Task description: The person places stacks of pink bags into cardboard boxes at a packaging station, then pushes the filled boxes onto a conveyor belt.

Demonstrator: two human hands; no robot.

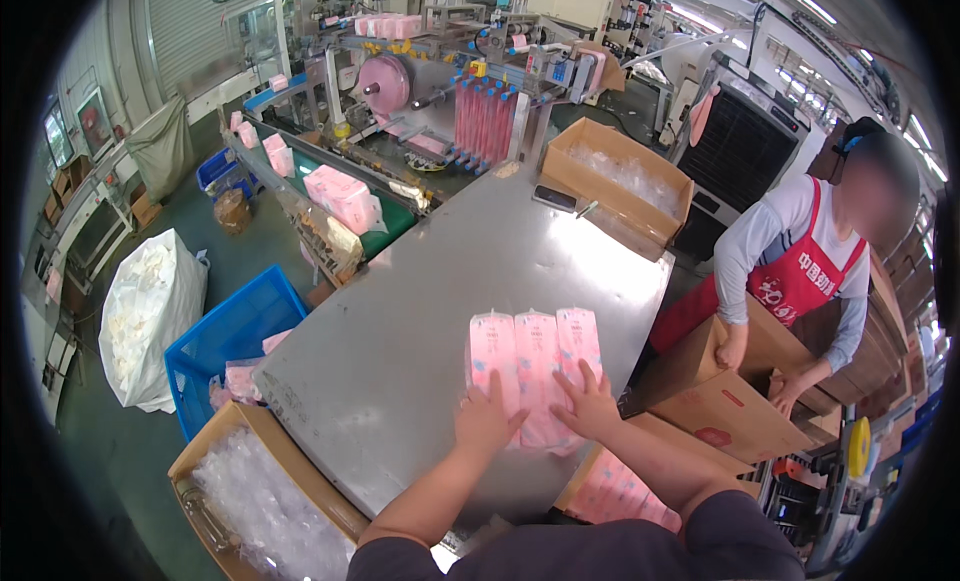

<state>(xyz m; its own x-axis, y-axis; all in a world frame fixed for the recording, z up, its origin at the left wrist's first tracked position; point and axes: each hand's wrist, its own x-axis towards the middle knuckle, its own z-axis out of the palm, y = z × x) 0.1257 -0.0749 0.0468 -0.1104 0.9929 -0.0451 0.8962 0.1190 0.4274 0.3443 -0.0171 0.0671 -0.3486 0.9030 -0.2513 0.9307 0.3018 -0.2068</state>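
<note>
Three pink soft packs (537, 356) lie side by side on the metal table (360, 381), pointing away from me. My left hand (486, 418) rests on the left pack's near part, fingers stretched out and thumb toward the middle pack. On the right pack lies my right hand (586, 403), fingers spread, its thumb also toward the middle. Neither hand is wrapped round a pack. The packs' near ends are partly hidden between my hands. Below my right forearm, a carton (577, 478) holds several more pink packs (620, 489) in a row.
A conveyor (400, 221) at the far left carries pink packs (343, 196). Cartons of clear plastic bags (270, 501) stand near left and far right (625, 176). A blue crate (190, 366) sits left. At right, a co-worker in a red apron (795, 271) handles a carton (720, 401).
</note>
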